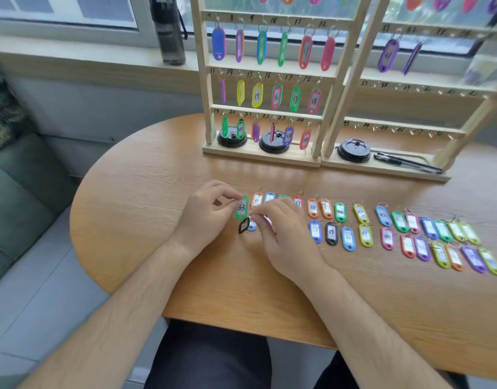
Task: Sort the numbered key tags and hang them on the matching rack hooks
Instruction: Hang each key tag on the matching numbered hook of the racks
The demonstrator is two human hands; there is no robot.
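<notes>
My left hand (205, 217) pinches the top of a green tag marked 33 (241, 210) and holds it tilted just above the table. My right hand (283, 234) pinches a small ring at a black tag (244, 225), which hangs beside a light blue tag (252, 226). Two rows of coloured numbered tags (362, 226) lie on the wooden table (213, 276), running right from my hands. The left rack (269, 77) holds tags on hooks 7 to 24. The right rack (410, 80) has two purple tags up high and bare hooks lower down.
Three black cup lids (354, 150) sit at the rack bases, and black pens (407, 162) lie on the right rack's base. A dark water bottle (170, 29) stands on the windowsill. A grey-green sofa (23, 197) is at the left.
</notes>
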